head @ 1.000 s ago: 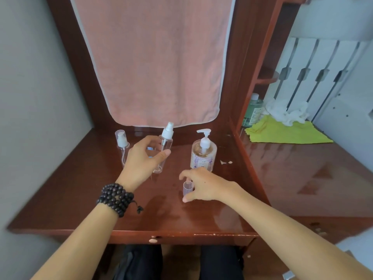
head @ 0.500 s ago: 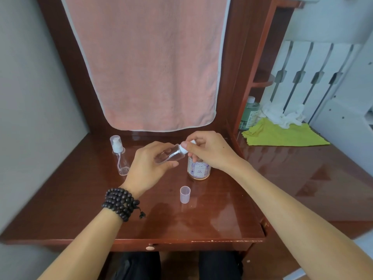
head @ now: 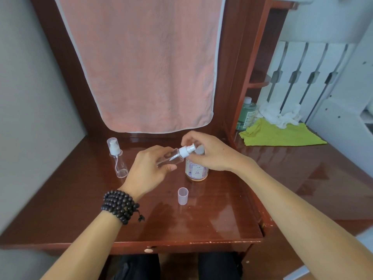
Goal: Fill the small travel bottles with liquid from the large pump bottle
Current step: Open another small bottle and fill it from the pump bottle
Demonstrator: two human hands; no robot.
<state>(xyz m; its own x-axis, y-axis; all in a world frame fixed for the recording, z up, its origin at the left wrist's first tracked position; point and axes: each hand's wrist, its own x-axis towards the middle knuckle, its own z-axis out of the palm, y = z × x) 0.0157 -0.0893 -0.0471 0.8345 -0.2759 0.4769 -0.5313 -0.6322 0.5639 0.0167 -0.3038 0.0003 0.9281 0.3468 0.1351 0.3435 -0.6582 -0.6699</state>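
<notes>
Small clear spray bottle (head: 170, 158), looks empty, tilted above the desk: left hand (head: 150, 170) wrapped round its body, right hand (head: 210, 152) fingertips pinching its white spray head. Labelled pump bottle (head: 196, 170) directly behind, pump hidden by right hand. Second capped clear bottle (head: 118, 158) upright left; loose translucent cap (head: 183, 196) on glossy wooden desk (head: 80, 209).
</notes>
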